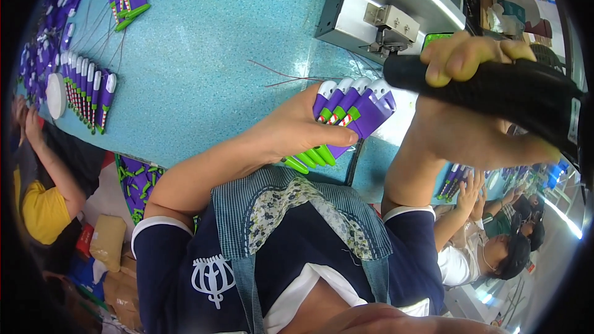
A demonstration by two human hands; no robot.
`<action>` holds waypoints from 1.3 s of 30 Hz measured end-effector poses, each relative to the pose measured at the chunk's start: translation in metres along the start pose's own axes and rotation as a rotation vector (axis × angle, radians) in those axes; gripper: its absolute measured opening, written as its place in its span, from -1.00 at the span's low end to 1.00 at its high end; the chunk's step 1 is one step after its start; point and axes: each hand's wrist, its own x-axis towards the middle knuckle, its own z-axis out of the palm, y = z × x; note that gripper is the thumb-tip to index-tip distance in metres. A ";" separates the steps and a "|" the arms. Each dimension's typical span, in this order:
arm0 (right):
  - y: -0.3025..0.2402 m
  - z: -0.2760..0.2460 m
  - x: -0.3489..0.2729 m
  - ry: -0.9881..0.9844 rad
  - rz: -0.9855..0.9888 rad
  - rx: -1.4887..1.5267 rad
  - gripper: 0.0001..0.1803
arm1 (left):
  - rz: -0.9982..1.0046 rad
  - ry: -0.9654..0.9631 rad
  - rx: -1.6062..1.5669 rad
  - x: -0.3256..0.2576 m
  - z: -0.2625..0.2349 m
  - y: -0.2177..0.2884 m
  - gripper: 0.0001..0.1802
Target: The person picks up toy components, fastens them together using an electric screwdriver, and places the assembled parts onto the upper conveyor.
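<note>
Several flat purple plastic toy parts [374,114] are fanned out in my left hand [294,130], with my thumb across them. They have white tops, red-and-white striped bands and bright green ends. Thin red wires trail from them to the left over the blue table [210,31]. Close to the camera, my right hand [461,127] is wrapped round a black, curved, smooth object [489,86], its fingers over the top edge. Its far end runs out at the right rim, so I cannot tell its kind.
A grey metal machine [396,15] with a small bracket stands at the back right. On the left lie a row of similar parts [86,89], a white disc [55,96] and a large purple pile [46,37]. Co-workers sit at both sides; cardboard boxes [120,284] stand lower left.
</note>
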 end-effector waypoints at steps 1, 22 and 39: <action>-0.001 0.004 -0.006 0.002 0.003 0.000 0.07 | -0.006 0.015 0.024 0.000 0.000 0.000 -0.31; -0.009 0.013 -0.023 -0.089 0.055 0.030 -0.02 | 0.089 0.027 0.012 -0.001 -0.001 -0.001 -0.35; -0.004 -0.012 0.020 -0.017 -0.199 -0.136 0.00 | -0.049 0.081 -0.113 -0.008 0.003 -0.005 -0.50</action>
